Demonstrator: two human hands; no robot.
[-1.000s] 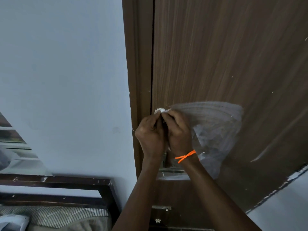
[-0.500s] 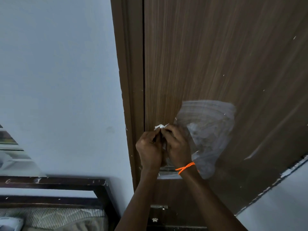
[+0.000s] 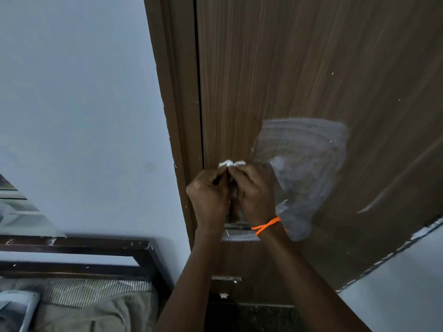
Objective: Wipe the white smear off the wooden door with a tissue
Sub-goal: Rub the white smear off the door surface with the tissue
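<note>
Fingers of both hands curl round one small white tissue [image 3: 231,163], bunched between the fingertips, with two crumpled tufts showing above the knuckles. Left hand [image 3: 208,196] and right hand [image 3: 255,192] are pressed knuckle to knuckle, backs toward the head camera; thumbs are hidden, so the exact pinch cannot be made out. Whether the tissue touches the wood or sits just off it cannot be told from here.

Right wrist carries an orange braided cord [image 3: 266,225]. Both forearms rise from the lower edge of the view and meet at the hands.

The tissue sits in front of the wooden door [image 3: 299,68], close to its left edge, just beside the dark gap along the door frame [image 3: 177,116]. The white smear [image 3: 304,159] spreads over the door panel to the right of the hands, a broad greyish patch with curved streaks, running from above the knuckles down past the right wrist. A thinner pale streak [image 3: 374,204] lies further right, apart from the main patch.

Below the hands, partly hidden by them, a metal handle plate [image 3: 236,227] is fixed to the door; lower down, a small metal latch [image 3: 226,279].

Left of the frame stands a pale blue-grey wall [image 3: 79,116]. At lower left, a dark wooden bed frame [image 3: 79,245] with striped bedding [image 3: 72,291].
</note>
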